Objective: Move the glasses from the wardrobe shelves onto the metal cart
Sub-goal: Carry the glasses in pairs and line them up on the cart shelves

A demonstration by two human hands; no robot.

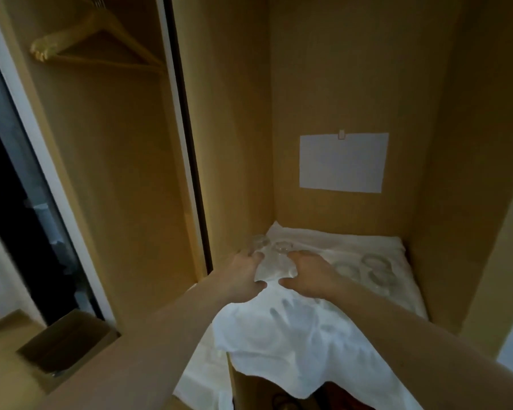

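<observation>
Both hands reached into the wardrobe [353,84]: the left hand [243,276] and right hand [308,276] each curled against one side of a clear glass [274,266] standing on the shelf's white cloth [293,335]. More glasses [365,269] stood on the cloth to the right, two others behind the held one. A white sheet [343,162] hung on the back panel, hangers [98,39] in the left bay, a cardboard box [65,344] below.

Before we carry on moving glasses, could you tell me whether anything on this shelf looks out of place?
The white cloth lining the shelf is rumpled and hangs over the front edge instead of lying flat. The glasses stand on it, so they could shift if it gets tugged.
</observation>
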